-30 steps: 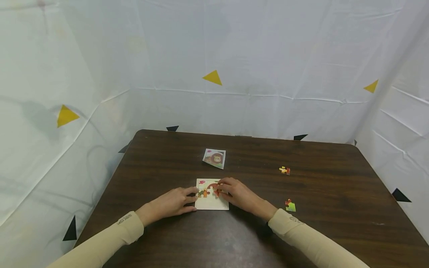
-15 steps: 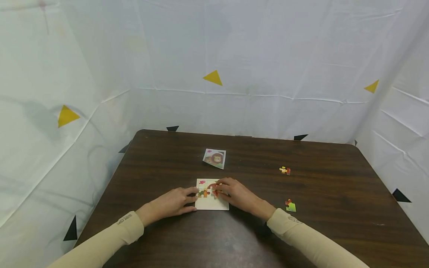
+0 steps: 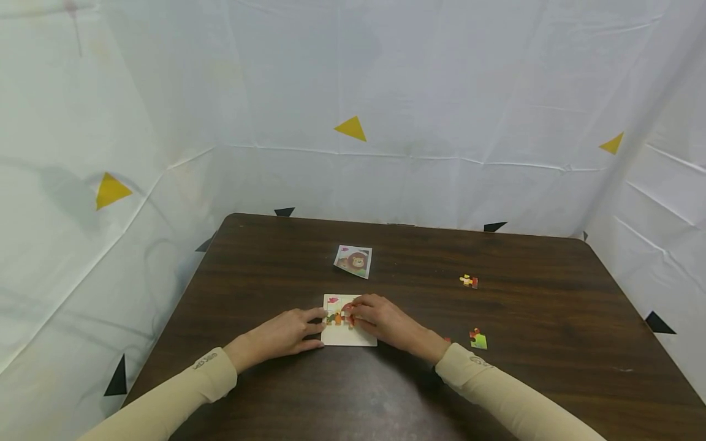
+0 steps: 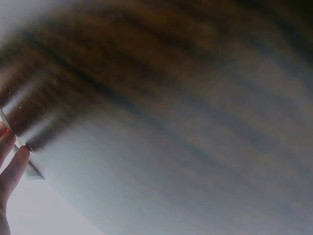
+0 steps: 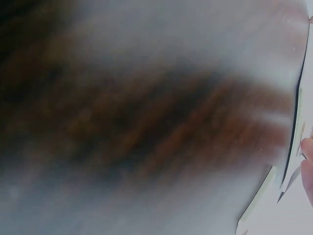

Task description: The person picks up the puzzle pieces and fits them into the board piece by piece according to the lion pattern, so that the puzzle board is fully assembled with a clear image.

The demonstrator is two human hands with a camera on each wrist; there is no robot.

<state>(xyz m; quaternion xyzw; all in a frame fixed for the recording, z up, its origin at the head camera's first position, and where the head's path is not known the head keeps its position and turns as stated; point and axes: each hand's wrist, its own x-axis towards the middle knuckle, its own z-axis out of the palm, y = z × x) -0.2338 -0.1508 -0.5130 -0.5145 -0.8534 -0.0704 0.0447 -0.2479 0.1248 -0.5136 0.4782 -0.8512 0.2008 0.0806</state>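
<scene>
A small cream puzzle board (image 3: 349,338) lies on the table, with a pink shape and several picture pieces (image 3: 333,318) in its upper part. My left hand (image 3: 284,332) rests along the board's left edge, fingers extended; in the left wrist view its fingers (image 4: 15,166) touch that edge. My right hand (image 3: 386,320) reaches over the upper right of the board and pinches a reddish-orange puzzle piece (image 3: 351,321) close to the fitted ones. The fingers hide part of this piece and the board's upper right corner. Only fingertips (image 5: 307,169) show in the right wrist view.
A lion picture card (image 3: 353,262) with a curled corner lies beyond the board. To the right are a yellow-red puzzle piece (image 3: 469,281) and a green-red one (image 3: 478,339). A red bit (image 3: 447,339) peeks out beside the right wrist. White sheeting surrounds the dark wooden table (image 3: 265,257).
My right hand has shifted slightly left over the board with the piece, and a red bit beside its wrist has come into view. The left hand stays put.
</scene>
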